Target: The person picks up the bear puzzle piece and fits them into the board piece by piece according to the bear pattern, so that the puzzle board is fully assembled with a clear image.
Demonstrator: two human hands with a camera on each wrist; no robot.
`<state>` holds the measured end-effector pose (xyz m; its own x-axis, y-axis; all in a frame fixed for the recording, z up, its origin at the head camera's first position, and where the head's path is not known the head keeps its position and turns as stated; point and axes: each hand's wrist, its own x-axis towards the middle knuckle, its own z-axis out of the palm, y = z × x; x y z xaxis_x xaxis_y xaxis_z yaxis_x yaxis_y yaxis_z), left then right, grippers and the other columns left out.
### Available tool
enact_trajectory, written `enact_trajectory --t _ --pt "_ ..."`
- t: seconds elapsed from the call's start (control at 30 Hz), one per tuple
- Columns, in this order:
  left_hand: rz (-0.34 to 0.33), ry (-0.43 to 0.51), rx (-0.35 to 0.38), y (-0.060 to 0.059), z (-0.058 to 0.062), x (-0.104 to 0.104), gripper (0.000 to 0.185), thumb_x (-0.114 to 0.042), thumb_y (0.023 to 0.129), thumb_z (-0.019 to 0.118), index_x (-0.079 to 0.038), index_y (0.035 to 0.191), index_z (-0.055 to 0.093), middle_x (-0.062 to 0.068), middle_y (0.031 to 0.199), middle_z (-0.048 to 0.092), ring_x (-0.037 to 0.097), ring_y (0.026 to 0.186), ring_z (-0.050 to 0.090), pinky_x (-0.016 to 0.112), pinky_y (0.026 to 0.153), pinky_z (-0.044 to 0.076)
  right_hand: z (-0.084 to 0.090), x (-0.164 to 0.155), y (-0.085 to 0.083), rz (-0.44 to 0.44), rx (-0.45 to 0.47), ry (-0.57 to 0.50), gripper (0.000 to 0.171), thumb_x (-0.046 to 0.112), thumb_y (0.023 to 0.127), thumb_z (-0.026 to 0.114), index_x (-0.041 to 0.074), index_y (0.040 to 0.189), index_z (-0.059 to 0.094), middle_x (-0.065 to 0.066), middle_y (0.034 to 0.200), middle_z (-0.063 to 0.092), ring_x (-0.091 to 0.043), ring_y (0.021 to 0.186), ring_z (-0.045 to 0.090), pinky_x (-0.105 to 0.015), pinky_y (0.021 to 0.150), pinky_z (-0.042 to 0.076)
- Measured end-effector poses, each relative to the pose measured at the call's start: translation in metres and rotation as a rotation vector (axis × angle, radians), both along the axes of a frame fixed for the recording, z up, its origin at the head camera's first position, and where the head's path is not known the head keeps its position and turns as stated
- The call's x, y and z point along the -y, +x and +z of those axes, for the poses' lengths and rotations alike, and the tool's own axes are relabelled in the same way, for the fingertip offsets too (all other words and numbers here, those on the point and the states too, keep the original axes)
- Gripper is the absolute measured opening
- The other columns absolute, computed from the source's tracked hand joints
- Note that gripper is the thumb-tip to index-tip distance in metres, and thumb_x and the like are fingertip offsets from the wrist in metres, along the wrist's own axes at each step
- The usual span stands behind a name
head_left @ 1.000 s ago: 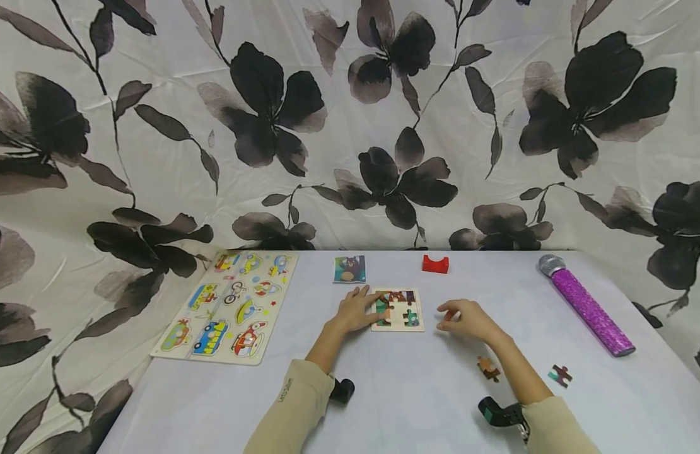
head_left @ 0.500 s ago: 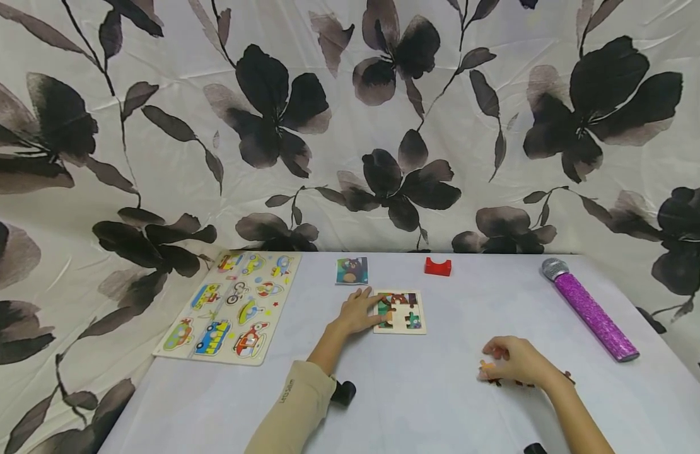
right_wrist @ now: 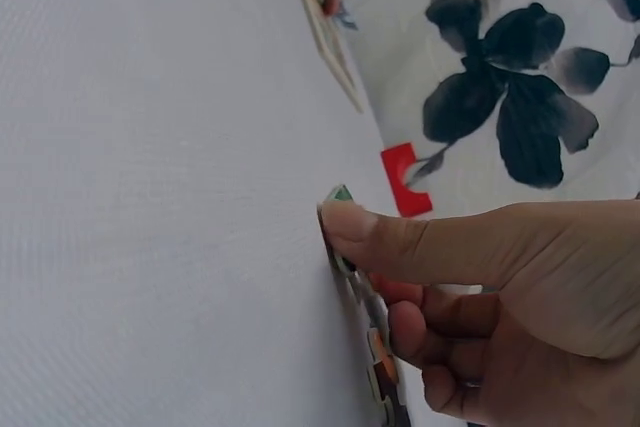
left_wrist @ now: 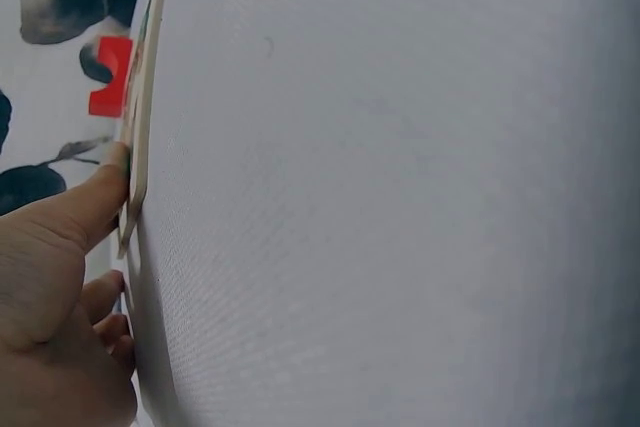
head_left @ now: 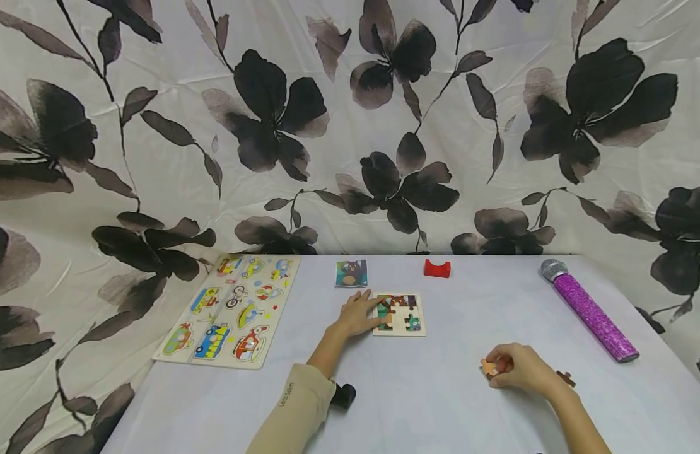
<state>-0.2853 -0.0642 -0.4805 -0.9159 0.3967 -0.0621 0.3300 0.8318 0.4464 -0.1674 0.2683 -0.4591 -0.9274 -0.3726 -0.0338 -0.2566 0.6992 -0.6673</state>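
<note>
Pinching a small orange-brown puzzle piece [head_left: 489,366] at the near right of the table [head_left: 429,397], the right hand [head_left: 523,369] has thumb and curled fingers closed on it, lifting it edge-on as the right wrist view shows the piece [right_wrist: 352,267]; a second loose piece [head_left: 566,378] lies just behind that wrist. Left hand [head_left: 358,313]: fingers straight and relaxed, resting flat with the fingertips on the left edge of the puzzle tray [head_left: 399,313], gripping nothing; left wrist view shows a fingertip [left_wrist: 112,162] against the tray's rim. Tray: mid-table, partly filled, well apart from the held piece. Other items: bear picture card [head_left: 351,273] just behind the tray, red block [head_left: 437,268], purple microphone [head_left: 589,309] at far right, vehicle peg board [head_left: 233,308] at left. Risks, as judged: the thin piece could slip from so slight a pinch; the tray could skid on the smooth cloth if the left fingers ease off; fitted pieces could be knocked loose by a careless press
</note>
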Motion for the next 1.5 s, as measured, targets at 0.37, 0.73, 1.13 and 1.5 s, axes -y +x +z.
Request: enact_trajectory --t 0.37,0.73,1.13,1.5 --pt "0.002 -0.013 0.004 -0.001 0.000 0.000 0.060 -0.046 0.083 0.054 -0.015 0.133 0.043 0.016 0.142 0.027 0.037 0.130 0.020 0.057 0.098 0.025 0.001 0.012 -0.020 -0.079 -0.031 -0.174 0.016 0.002 0.075 0.067 0.002 0.088 0.058 -0.007 0.081 0.058 -0.009 0.064 0.054 -0.024 0.050 0.047" --pt "0.005 -0.009 0.007 -0.001 -0.002 0.000 0.059 -0.046 0.083 0.055 -0.017 0.133 0.043 0.015 0.142 0.027 0.037 0.130 0.020 0.057 0.098 0.025 0.003 0.038 -0.057 -0.262 0.057 -0.652 0.030 0.002 0.088 0.051 -0.011 0.114 0.040 -0.023 0.096 0.049 -0.026 0.074 0.065 -0.038 0.065 0.053" --pt "-0.001 -0.012 0.000 -0.002 -0.001 -0.001 0.059 -0.045 0.083 0.055 -0.015 0.132 0.044 0.016 0.142 0.028 0.038 0.129 0.020 0.057 0.097 0.026 0.000 0.069 -0.093 -0.381 -0.076 -0.742 0.052 0.000 0.077 0.063 -0.007 0.125 0.044 -0.010 0.083 0.064 -0.006 0.063 0.062 -0.022 0.061 0.053" --pt "-0.004 -0.018 0.001 -0.004 -0.001 -0.001 0.058 -0.044 0.083 0.056 -0.015 0.132 0.045 0.017 0.141 0.028 0.038 0.129 0.021 0.058 0.097 0.026 0.002 0.083 -0.100 -0.428 -0.057 -0.812 0.029 0.001 0.079 0.064 -0.012 0.103 0.053 -0.010 0.082 0.066 -0.005 0.064 0.062 -0.023 0.063 0.053"
